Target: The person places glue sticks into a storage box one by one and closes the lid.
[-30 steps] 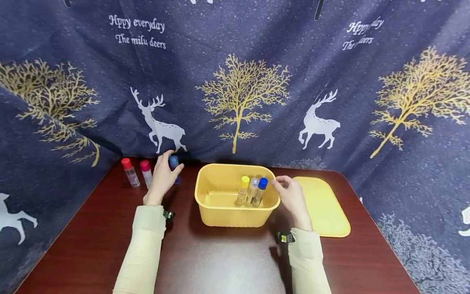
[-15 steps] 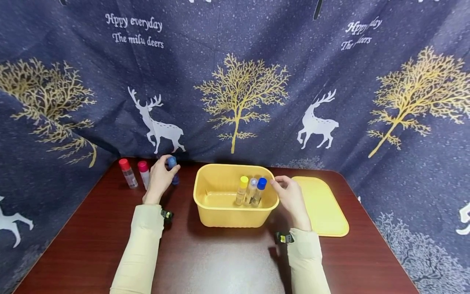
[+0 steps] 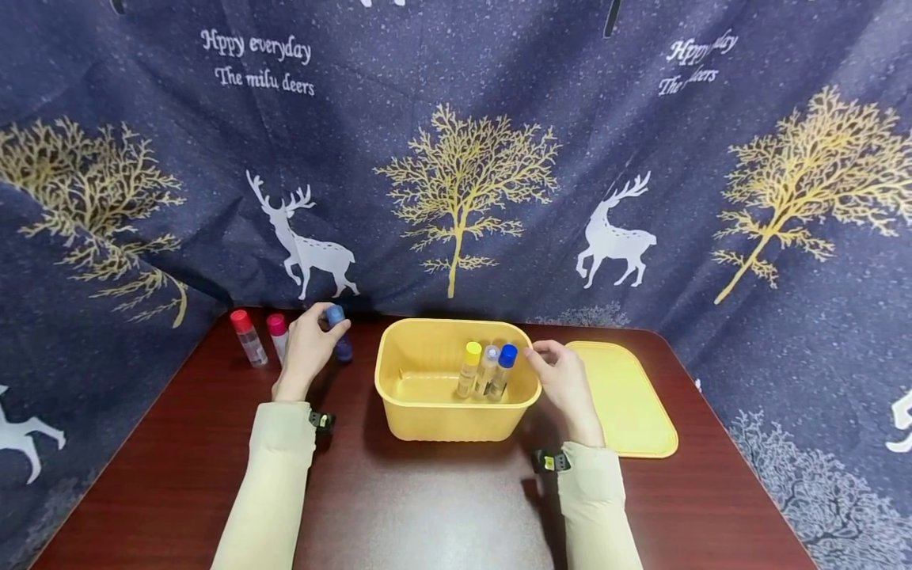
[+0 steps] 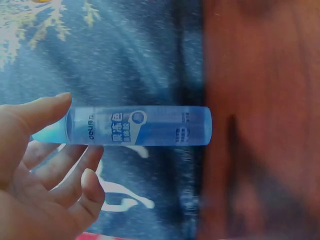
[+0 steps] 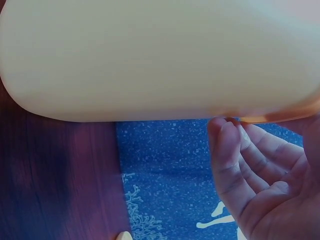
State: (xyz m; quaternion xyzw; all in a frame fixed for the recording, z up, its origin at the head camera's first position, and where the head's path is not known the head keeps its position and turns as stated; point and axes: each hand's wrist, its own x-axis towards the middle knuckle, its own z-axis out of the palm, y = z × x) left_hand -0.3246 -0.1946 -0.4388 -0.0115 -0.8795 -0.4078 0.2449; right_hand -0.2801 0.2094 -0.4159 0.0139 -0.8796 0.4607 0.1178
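Fingers of the left hand (image 3: 306,348) pinch the blue tube (image 4: 150,125) at its cap, to the left of the yellow box (image 3: 449,423) (three other tubes (image 3: 488,372) stand inside it). The right hand (image 3: 568,388) touches the box's rim, but whether its fingers grip there, I cannot tell.

In the head view your left hand (image 3: 306,348) hides the lower part of the magenta-capped plastic bottle (image 3: 279,340) at its ten o'clock. Your fingers partly cover the translucent blue bottle's (image 4: 140,125) cap; its finest print is too blurred to read. Your right hand (image 3: 566,388) hides the nine o'clock edge of the flat yellow plastic lid (image 3: 630,404). The yellow plastic box (image 5: 160,60) runs off your right wrist view at twelve o'clock.
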